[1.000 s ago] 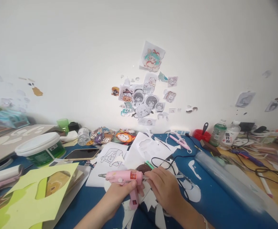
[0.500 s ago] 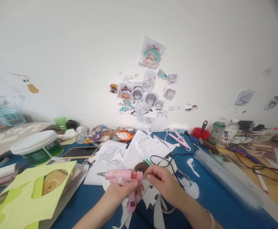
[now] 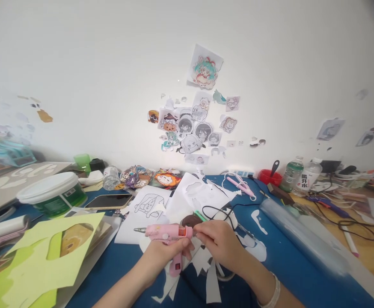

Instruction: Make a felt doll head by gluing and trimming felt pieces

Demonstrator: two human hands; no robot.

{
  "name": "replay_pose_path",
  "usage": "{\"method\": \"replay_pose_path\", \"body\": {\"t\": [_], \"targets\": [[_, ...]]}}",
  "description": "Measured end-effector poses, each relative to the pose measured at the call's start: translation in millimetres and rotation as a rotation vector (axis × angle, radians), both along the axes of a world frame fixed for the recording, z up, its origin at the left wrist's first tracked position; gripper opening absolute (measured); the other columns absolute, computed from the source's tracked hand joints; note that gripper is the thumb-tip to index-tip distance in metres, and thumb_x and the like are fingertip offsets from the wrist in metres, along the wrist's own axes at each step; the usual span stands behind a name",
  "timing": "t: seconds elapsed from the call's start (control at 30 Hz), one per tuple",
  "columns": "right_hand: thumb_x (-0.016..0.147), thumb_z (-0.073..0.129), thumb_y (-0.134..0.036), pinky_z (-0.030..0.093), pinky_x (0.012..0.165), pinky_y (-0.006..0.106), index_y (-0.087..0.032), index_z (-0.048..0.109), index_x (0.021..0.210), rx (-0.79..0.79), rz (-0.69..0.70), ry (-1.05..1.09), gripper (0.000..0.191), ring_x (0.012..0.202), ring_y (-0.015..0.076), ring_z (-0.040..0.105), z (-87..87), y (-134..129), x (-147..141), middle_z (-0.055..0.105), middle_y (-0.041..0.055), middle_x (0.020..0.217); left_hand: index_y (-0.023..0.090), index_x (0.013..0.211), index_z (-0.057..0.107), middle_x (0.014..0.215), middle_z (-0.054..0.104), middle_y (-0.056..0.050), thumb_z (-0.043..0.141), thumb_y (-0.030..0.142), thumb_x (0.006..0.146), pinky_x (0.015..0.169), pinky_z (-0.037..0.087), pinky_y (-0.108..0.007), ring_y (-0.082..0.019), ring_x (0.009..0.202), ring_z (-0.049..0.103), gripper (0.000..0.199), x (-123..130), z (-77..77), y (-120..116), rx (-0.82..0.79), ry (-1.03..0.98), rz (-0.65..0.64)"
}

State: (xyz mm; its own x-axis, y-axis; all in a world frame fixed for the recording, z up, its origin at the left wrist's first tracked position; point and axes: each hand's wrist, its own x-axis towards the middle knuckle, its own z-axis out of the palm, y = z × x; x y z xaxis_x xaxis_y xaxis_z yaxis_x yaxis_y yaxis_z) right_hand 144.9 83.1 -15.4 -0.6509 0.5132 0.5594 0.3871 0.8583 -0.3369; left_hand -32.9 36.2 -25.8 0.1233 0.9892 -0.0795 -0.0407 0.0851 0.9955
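Note:
A pink glue gun (image 3: 164,231) lies sideways over the middle of the desk, its metal nozzle facing left. My left hand (image 3: 166,256) is wrapped round its body, thumb on the near side. At the gun's rear end my right hand (image 3: 217,241) is closed in a pinch; whatever lies between its fingertips is too small to make out. Beneath and behind the hands are white paper scraps (image 3: 213,284), a dark brown round piece (image 3: 191,220) and a sheet with a line drawing (image 3: 148,205).
At left are yellow-green cut paper (image 3: 74,273), a white-lidded green tub (image 3: 50,192) and a phone (image 3: 110,201). To the right lie a clear plastic roll (image 3: 302,235), a red bowl (image 3: 268,176), bottles (image 3: 292,173) and black cable. Cut-out drawings are stuck on the wall.
The view has shifted slightly. The glue gun and both hands keep nearly the same pose, with my right hand still at the gun's rear end.

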Motion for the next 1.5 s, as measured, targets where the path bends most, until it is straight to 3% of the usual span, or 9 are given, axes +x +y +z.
{"method": "replay_pose_path", "body": {"t": [0.27, 0.53, 0.63, 0.8, 0.9, 1.07, 1.17, 1.33, 1.5], "targets": [[0.089, 0.040, -0.021, 0.032, 0.052, 0.026, -0.018, 0.060, 0.079, 0.197, 0.043, 0.044, 0.023, 0.056, 0.0151, 0.053, -5.7, -0.5, 1.4, 0.062, 0.0035, 0.062, 0.016, 0.078, 0.058, 0.070, 0.072, -0.004, 0.068, 0.041, 0.068, 0.073, 0.047, -0.034, -0.022, 0.074, 0.065, 0.029, -0.1, 7.9, -4.6, -0.015, -0.029, -0.087], [0.089, 0.040, -0.023, 0.035, 0.054, 0.022, -0.019, 0.054, 0.077, -0.206, 0.145, 0.079, 0.019, 0.057, 0.0125, 0.052, 3.4, -6.5, 3.0, 0.059, 0.0000, 0.064, 0.016, 0.080, 0.058, 0.073, 0.073, -0.006, 0.069, 0.039, 0.070, 0.076, 0.048, -0.039, -0.023, 0.076, 0.066, 0.028, -3.2, 17.9, -10.8, -0.031, -0.109, -0.203], [0.089, 0.040, -0.024, 0.035, 0.053, 0.022, -0.019, 0.052, 0.083, -0.262, 0.122, 0.004, 0.015, 0.059, 0.0126, 0.052, 8.1, -6.6, 4.9, 0.058, -0.0007, 0.067, 0.014, 0.078, 0.060, 0.074, 0.073, -0.008, 0.070, 0.039, 0.068, 0.075, 0.049, -0.038, -0.024, 0.076, 0.066, 0.029, -4.6, 21.9, -10.3, -0.034, -0.070, -0.178], [0.092, 0.038, -0.027, 0.037, 0.062, 0.024, -0.021, 0.054, 0.104, -0.121, 0.058, -0.086, 0.021, 0.072, 0.0152, 0.058, 15.1, 0.8, 13.3, 0.065, 0.0029, 0.087, 0.015, 0.077, 0.057, 0.065, 0.068, -0.003, 0.066, 0.038, 0.072, 0.065, 0.047, -0.030, -0.019, 0.066, 0.064, 0.025, -8.5, 23.3, -7.9, 0.024, -0.058, -0.089], [0.094, 0.032, -0.030, 0.035, 0.058, 0.024, -0.020, 0.059, 0.094, -0.052, 0.060, -0.107, 0.029, 0.068, 0.0150, 0.058, 16.5, 7.0, 19.6, 0.066, 0.0030, 0.078, 0.017, 0.086, 0.054, 0.066, 0.066, -0.002, 0.066, 0.035, 0.074, 0.064, 0.046, -0.029, -0.018, 0.067, 0.063, 0.024, -14.1, 23.8, -8.2, 0.058, -0.171, -0.164], [0.093, 0.033, -0.031, 0.033, 0.055, 0.025, -0.019, 0.061, 0.082, -0.012, 0.074, -0.090, 0.033, 0.061, 0.0140, 0.054, 13.9, 11.1, 24.0, 0.064, 0.0032, 0.069, 0.023, 0.113, 0.044, 0.074, 0.066, -0.002, 0.065, 0.042, 0.074, 0.065, 0.049, -0.037, -0.021, 0.068, 0.065, 0.048, -17.6, 22.1, -9.1, 0.041, -0.322, -0.339], [0.093, 0.033, -0.029, 0.033, 0.056, 0.026, -0.018, 0.060, 0.082, -0.019, 0.104, -0.091, 0.032, 0.062, 0.0141, 0.053, 13.1, 9.0, 23.2, 0.062, 0.0033, 0.068, 0.019, 0.109, 0.048, 0.068, 0.066, -0.002, 0.065, 0.033, 0.076, 0.063, 0.049, -0.036, -0.021, 0.062, 0.065, 0.040, -14.9, 18.8, -9.8, 0.030, -0.279, -0.317], [0.092, 0.031, -0.025, 0.035, 0.059, 0.027, -0.017, 0.059, 0.092, 0.053, 0.103, -0.040, 0.028, 0.066, 0.0154, 0.052, 13.3, 5.3, 20.3, 0.062, 0.0047, 0.074, 0.020, 0.113, 0.046, 0.072, 0.067, -0.003, 0.066, 0.026, 0.074, 0.067, 0.048, -0.039, -0.021, 0.067, 0.064, 0.045, -13.2, 11.8, -10.7, 0.069, -0.378, -0.359], [0.093, 0.028, -0.028, 0.029, 0.053, 0.027, -0.017, 0.052, 0.064, 0.170, 0.032, 0.095, 0.038, 0.055, 0.0137, 0.044, 6.2, 2.3, 14.8, 0.051, 0.0019, 0.056, 0.020, 0.111, 0.047, 0.070, 0.062, -0.001, 0.066, 0.026, 0.075, 0.067, 0.047, -0.036, -0.018, 0.070, 0.060, 0.040, -13.3, 7.4, -13.1, 0.107, -0.288, -0.433]]}}
